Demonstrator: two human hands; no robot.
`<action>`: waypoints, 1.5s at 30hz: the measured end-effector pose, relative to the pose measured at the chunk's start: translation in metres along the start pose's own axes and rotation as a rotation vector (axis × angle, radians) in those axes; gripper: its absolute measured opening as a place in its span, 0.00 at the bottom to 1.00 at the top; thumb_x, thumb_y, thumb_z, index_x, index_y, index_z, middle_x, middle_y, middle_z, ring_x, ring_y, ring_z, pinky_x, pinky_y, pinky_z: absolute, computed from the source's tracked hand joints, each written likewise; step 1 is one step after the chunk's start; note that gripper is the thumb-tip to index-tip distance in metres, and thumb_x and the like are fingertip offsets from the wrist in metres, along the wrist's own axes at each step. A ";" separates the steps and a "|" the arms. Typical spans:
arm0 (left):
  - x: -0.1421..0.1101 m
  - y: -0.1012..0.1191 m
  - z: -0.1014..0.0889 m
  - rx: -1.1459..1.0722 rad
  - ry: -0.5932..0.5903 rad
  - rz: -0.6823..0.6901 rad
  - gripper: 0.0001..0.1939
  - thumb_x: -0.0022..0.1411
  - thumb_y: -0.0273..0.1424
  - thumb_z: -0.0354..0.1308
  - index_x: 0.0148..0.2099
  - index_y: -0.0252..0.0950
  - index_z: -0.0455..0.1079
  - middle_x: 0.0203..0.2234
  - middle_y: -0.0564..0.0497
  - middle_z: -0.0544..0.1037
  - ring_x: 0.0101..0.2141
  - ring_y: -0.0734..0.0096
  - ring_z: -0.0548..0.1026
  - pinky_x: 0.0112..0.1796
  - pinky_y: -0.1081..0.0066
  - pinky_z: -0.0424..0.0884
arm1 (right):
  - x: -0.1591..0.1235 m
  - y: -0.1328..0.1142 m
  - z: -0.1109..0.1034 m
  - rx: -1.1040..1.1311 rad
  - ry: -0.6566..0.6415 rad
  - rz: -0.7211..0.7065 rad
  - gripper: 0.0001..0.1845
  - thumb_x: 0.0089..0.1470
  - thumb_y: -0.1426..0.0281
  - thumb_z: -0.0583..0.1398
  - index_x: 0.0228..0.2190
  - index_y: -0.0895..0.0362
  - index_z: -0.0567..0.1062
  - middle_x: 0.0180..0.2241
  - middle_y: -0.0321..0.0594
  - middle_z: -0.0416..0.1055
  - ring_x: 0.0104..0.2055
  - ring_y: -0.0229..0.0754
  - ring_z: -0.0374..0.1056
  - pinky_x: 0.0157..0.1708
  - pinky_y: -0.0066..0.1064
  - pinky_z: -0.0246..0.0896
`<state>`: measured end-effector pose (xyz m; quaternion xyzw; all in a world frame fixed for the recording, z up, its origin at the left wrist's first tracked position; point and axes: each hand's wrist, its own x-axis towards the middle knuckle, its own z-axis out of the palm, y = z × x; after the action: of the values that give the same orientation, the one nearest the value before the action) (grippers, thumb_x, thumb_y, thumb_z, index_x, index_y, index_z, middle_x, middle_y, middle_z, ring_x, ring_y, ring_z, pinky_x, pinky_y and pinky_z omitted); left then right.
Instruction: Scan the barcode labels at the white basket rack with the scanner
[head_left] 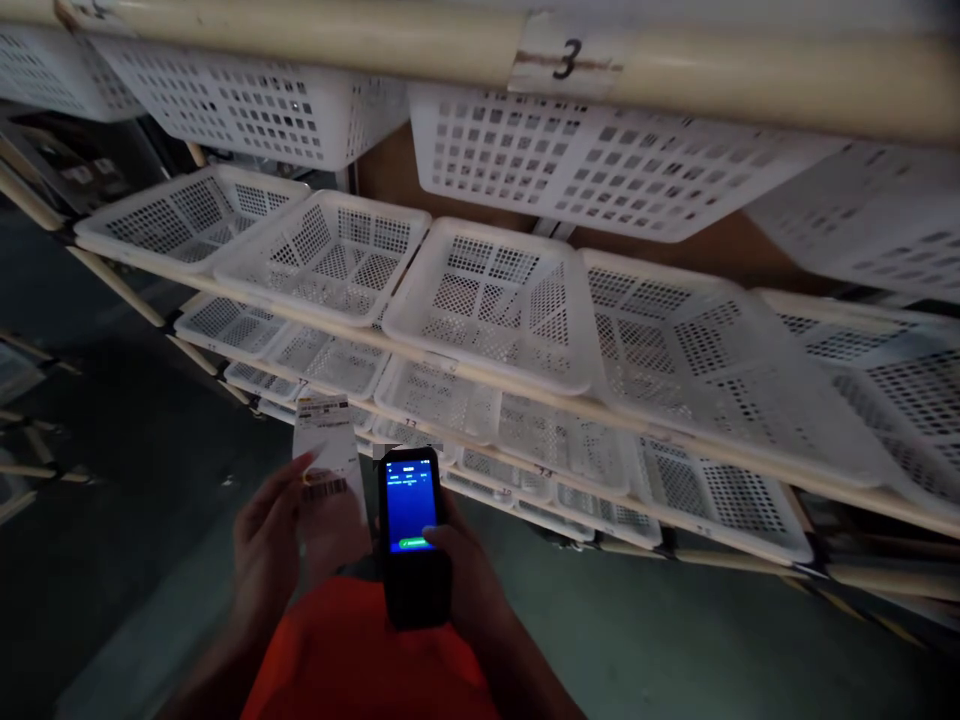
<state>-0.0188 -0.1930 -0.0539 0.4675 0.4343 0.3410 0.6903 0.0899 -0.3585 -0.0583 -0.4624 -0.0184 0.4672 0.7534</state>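
Right hand: the right hand (pixel 472 570) is closed around the handheld device (pixel 414 590), thumb over the lower screen beside the green button (pixel 412 543); whether it presses, I cannot tell.
Left hand: the left hand (pixel 266 530) pinches the paper slip (pixel 330 475) by its left edge, barcode facing up.
Step on the screen: seemingly working the lit device with the slip kept readable alongside.
Next move at the button: probably calls for an exact thumb touch and a steady hold on both things.
Slip: at 10 o'clock from the device, close beside it.
Orange garment: the orange garment (pixel 352 660) lies at 7 o'clock.
Baskets: tiers of white baskets, the nearest basket (pixel 491 300) at 1 o'clock.
Number 3: a label (pixel 568 60) on the top rail (pixel 420 45), farther out at 1 o'clock.
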 end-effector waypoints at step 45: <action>-0.002 0.004 -0.006 -0.027 0.058 -0.059 0.20 0.46 0.38 0.68 0.43 0.38 0.77 0.37 0.49 0.79 0.34 0.72 0.74 0.25 0.83 0.68 | 0.000 0.007 0.004 0.048 -0.049 -0.003 0.32 0.40 0.74 0.59 0.51 0.54 0.66 0.35 0.39 0.73 0.34 0.43 0.66 0.35 0.33 0.58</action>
<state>-0.0257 -0.1912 -0.0509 0.4349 0.4632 0.3399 0.6934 0.0833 -0.3545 -0.0614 -0.4324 -0.0265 0.4777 0.7643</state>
